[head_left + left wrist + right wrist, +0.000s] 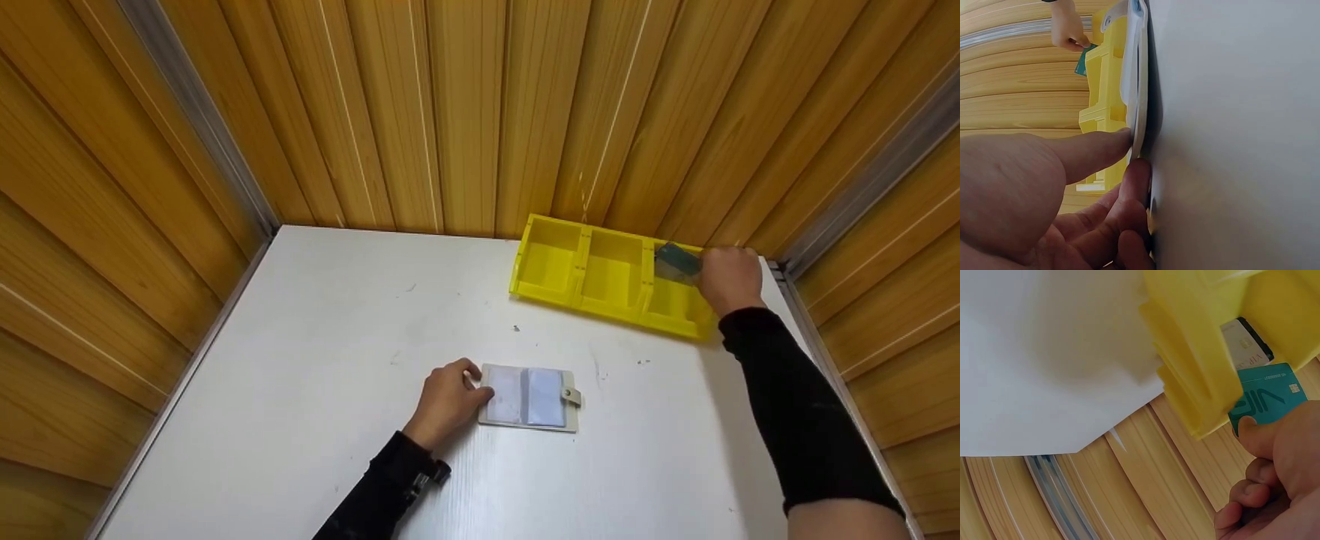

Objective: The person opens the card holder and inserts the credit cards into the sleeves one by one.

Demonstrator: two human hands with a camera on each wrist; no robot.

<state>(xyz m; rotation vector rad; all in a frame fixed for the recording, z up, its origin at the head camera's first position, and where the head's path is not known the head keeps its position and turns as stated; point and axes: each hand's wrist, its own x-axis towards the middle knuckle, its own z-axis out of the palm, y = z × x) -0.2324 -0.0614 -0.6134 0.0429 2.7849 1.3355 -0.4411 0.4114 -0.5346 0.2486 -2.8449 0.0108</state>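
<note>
An open card holder with clear sleeves and a snap strap on its right side lies on the white table. My left hand pinches its left edge; in the left wrist view the thumb is on the inner face and the curled fingers are beneath. At the back right, my right hand pinches a green card marked VIP, with a small chip, over the right compartment of a yellow bin. A white card with a dark edge is inside that compartment, partly behind the green one.
The three-compartment bin stands at an angle close to the back wall. Wood-patterned panels also rise on the left and right. Small dark marks dot the white table.
</note>
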